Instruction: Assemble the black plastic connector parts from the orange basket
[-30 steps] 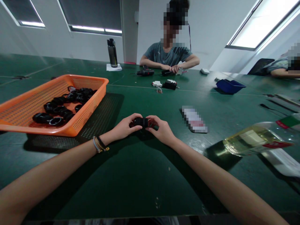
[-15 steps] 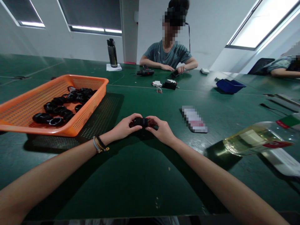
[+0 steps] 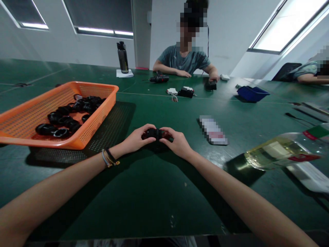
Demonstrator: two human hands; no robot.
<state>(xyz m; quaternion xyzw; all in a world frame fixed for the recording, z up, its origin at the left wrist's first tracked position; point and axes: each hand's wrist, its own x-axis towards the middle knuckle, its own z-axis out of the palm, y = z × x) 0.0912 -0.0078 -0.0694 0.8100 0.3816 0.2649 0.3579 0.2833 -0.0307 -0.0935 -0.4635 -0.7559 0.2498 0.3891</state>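
Observation:
A small black cylindrical part [image 3: 153,133] lies level between my hands, just over the green table [image 3: 159,192]. My left hand [image 3: 138,138] grips its left end between thumb and fingers. The right end is pinched by my right hand [image 3: 174,141], whose fingertips touch the part's ringed edge. To the left stands an orange perforated basket [image 3: 84,137] with several glossy black parts [image 3: 64,120] inside it.
A phone [image 3: 213,130] lies right of my hands, with a bottle of yellow liquid [image 3: 277,151] farther right. Across the table are a seated person [image 3: 183,60], a power drill [image 3: 159,79], a dark water bottle [image 3: 122,57], black-and-white parts [image 3: 186,91] and a blue bin [image 3: 252,94].
The person opposite has moved one hand and a dark object to the right along the table. My hands and the black part have hardly moved.

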